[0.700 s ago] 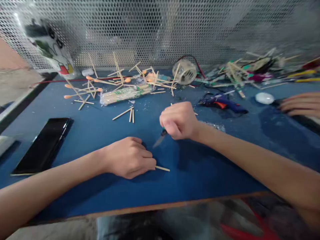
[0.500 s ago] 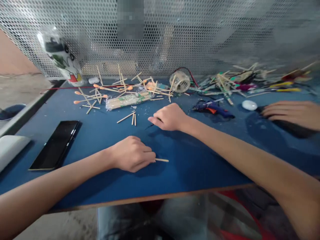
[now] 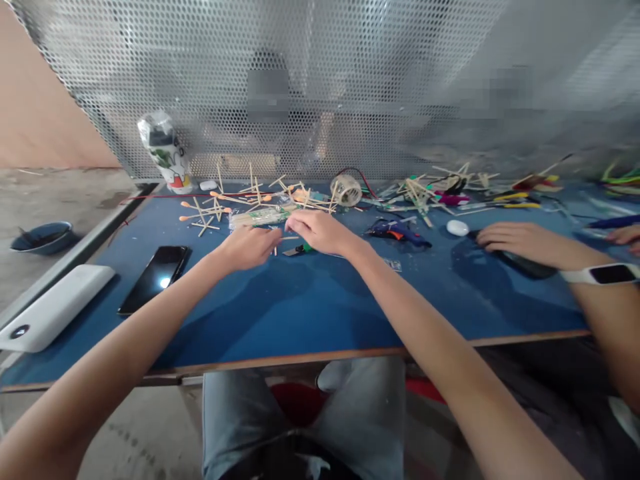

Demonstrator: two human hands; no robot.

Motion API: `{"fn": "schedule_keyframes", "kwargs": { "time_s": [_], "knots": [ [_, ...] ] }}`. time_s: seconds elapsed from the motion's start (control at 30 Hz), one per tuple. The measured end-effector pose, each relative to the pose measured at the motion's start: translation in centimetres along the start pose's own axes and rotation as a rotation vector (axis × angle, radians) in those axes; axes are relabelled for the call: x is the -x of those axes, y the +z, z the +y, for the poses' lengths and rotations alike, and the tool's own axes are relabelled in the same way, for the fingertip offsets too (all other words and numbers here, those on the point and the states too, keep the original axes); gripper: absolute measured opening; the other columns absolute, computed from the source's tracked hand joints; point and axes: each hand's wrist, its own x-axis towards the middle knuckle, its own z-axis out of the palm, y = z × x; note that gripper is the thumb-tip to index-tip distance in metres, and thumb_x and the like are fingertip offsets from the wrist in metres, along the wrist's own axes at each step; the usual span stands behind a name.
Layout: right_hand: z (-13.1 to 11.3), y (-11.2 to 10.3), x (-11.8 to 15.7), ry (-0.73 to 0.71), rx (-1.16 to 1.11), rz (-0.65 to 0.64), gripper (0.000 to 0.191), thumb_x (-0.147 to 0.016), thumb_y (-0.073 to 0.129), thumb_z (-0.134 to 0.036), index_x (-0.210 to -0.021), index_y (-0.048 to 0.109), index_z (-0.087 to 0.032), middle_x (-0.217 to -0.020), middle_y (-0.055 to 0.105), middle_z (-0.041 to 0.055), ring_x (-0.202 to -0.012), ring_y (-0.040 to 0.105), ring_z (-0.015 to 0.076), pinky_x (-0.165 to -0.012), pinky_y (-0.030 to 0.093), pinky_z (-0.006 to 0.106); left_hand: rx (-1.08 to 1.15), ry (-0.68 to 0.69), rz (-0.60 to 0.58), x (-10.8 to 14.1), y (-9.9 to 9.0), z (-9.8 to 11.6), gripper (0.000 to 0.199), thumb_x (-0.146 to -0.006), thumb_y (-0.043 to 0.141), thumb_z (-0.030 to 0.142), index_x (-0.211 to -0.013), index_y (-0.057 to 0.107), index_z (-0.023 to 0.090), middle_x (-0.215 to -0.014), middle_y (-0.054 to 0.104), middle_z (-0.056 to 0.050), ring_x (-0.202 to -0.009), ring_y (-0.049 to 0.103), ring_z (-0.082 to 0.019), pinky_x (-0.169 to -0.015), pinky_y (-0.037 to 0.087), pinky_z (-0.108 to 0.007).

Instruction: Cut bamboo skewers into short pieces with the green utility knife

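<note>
My left hand (image 3: 253, 246) is closed over the small pile of short sticks (image 3: 275, 251), which it partly hides. A short wooden stick (image 3: 290, 238) extends from its fingertips toward my other hand. Close by on the right, my right hand (image 3: 320, 231) has its fingers curled and pinched, and whatever they hold is hidden. Beneath it, a utility knife with a green handle (image 3: 301, 249) lies on the blue table (image 3: 280, 320). Just behind both hands is a clear plastic pack of wooden sticks (image 3: 257, 217).
Glued stick pieces with orange tips (image 3: 203, 217), a clear plastic cup (image 3: 346, 191) and a blue glue gun (image 3: 400, 232) line the back. A phone (image 3: 155, 280) and white power bank (image 3: 57, 307) lie left. Another person's hand (image 3: 525, 245) rests on a dark object at right.
My left hand has moved forward with the stick, up to my right hand. The knife at my right hand now lies on the table. The camera view has shifted.
</note>
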Motion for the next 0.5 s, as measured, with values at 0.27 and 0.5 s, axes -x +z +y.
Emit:
{"fn": "schedule_keyframes", "kwargs": {
  "time_s": [0.27, 0.5],
  "knots": [
    [-0.8, 3.3, 1.2, -0.022, -0.073, -0.087, 0.034, -0.098, 0.061, -0.043, -0.121, 0.062, -0.018, -0.120, 0.065, 0.0078, -0.101, 0.065, 0.0201, -0.088, 0.057, 0.042, -0.014, -0.093, -0.068, 1.7, 0.5, -0.1, 0.035, -0.106, 0.033, 0.034, -0.110, 0.065, 0.022, -0.081, 0.073, -0.008, -0.069, 0.068, -0.024, -0.065, 0.042, -0.031],
    [-0.1, 4.0, 1.9, -0.041, -0.169, -0.113, 0.030, -0.101, 0.053, -0.043, -0.109, 0.066, -0.017, -0.109, 0.069, 0.0063, -0.097, 0.065, 0.0188, -0.089, 0.054, 0.041, 0.083, -0.108, -0.122, 1.6, 1.0, 0.9, 0.035, -0.107, 0.031, 0.036, -0.116, 0.062, 0.022, -0.089, 0.074, -0.008, -0.075, 0.069, -0.023, -0.065, 0.044, -0.029]
  ]
}}
